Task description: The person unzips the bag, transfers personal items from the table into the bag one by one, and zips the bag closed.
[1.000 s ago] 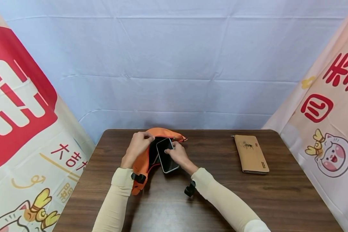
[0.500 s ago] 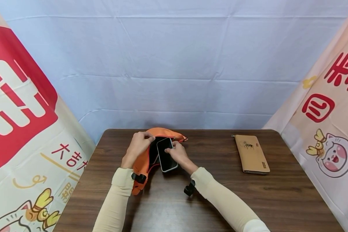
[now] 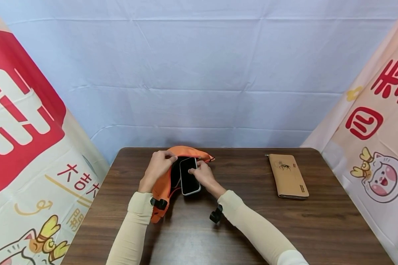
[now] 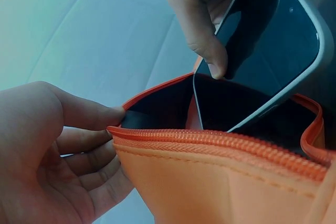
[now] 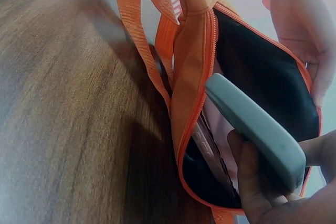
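Between the hands (image 3: pixel 205 175), a phone (image 3: pixel 188 183).

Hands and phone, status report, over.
Left hand pinching orange bag open. Right hand gripping phone at bag's opening. Pinkish item inside, possibly in the way.

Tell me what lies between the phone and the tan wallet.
In the head view, the person's right grip, holding the phone, comes first; past it, bare brown tabletop runs to the tan wallet.
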Motion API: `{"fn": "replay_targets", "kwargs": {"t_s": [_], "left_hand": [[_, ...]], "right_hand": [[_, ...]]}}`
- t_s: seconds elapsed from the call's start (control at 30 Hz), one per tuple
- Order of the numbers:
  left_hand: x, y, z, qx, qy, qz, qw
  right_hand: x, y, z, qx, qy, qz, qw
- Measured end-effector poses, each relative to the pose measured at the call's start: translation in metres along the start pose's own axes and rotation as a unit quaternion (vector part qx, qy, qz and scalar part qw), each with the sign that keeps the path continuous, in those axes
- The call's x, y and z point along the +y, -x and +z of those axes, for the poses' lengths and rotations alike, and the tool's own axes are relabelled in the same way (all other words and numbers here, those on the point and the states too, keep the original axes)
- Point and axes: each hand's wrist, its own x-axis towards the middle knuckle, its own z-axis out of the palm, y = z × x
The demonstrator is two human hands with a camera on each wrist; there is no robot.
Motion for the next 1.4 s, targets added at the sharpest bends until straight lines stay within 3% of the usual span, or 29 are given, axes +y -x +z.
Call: {"fn": "replay_targets", "kwargs": {"t_s": [1.4], "left_hand": [[-0.0017, -0.0017, 0.0006, 0.004, 0.0, 0.007, 1.0]], "right_hand": [[-0.007, -0.0041, 0.0085, 0.015, -0.045, 0.019, 0.999]]}}
